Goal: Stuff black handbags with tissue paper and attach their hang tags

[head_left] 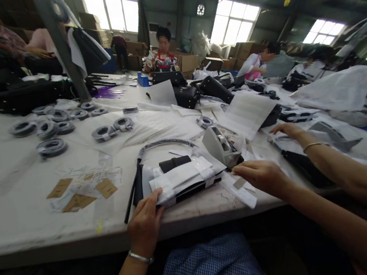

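Observation:
My left hand [146, 221], with a silver bangle at the wrist, grips the near left corner of a black handbag [182, 195] lying flat on the table. White paper [179, 178] and clear plastic cover much of the bag. Its wrapped handle [165, 142] arches away from me, and a black roll-shaped piece [174, 163] rests on top. To the right of the bag stands a pale grey tape dispenser [216, 147]. Just in front of it is my right hand [262, 178], fingers drawn together; anything between the fingertips is too small to make out.
Coiled, wrapped straps [51, 148] and brown cards [78, 202] are on the left. White foam sheets [249, 112] and black bags [214, 89] pile up behind. At right, a co-worker's hand [290, 130] reaches in close to my right arm. A metal post [65, 49] rises at left.

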Demonstrator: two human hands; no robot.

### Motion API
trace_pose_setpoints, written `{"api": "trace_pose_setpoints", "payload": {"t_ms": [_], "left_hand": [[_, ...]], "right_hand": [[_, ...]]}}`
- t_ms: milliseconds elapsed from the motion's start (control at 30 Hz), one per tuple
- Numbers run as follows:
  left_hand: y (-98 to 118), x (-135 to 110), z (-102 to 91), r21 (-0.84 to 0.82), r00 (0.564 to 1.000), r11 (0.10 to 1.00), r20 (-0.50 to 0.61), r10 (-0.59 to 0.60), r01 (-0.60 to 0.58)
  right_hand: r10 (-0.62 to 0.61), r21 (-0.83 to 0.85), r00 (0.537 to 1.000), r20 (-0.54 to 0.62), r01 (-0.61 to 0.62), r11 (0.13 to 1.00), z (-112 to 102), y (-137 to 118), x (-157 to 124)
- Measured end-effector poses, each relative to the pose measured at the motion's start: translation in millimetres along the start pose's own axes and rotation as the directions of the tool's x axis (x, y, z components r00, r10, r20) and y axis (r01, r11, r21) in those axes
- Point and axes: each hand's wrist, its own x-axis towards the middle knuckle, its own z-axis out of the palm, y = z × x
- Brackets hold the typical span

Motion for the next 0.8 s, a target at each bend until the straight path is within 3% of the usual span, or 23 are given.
{"api": "trace_pose_setpoints", "payload": {"t_ms": [200, 400, 600, 800], "left_hand": [[6.7, 3.0, -3.9, -0.054, 0.999, 0.998, 0.026, -0.038, 0.039], [11.1, 3.6, -5.5, -0.082, 0.998, 0.995, 0.006, -0.065, 0.065], [11.4, 4.6, -5.1, -0.107, 0.999, 0.993, -0.013, -0.053, 0.051], [12.4, 4.8, -5.8, -0.110, 0.999, 0.993, -0.038, -0.034, 0.029]], "right_hand": [[-0.347, 0.203, 0.938, -0.015, 0.342, 0.917, -8.3, -53.4, 83.7], [-0.536, 0.334, 0.822, 0.191, 0.459, 0.823, -1.0, -89.4, 161.3], [-0.591, 0.301, 0.693, 0.413, 0.508, 0.807, 20.3, -107.7, 215.0], [-0.564, 0.251, 0.593, 0.575, 0.529, 0.811, 28.4, -126.1, 242.2]]}}
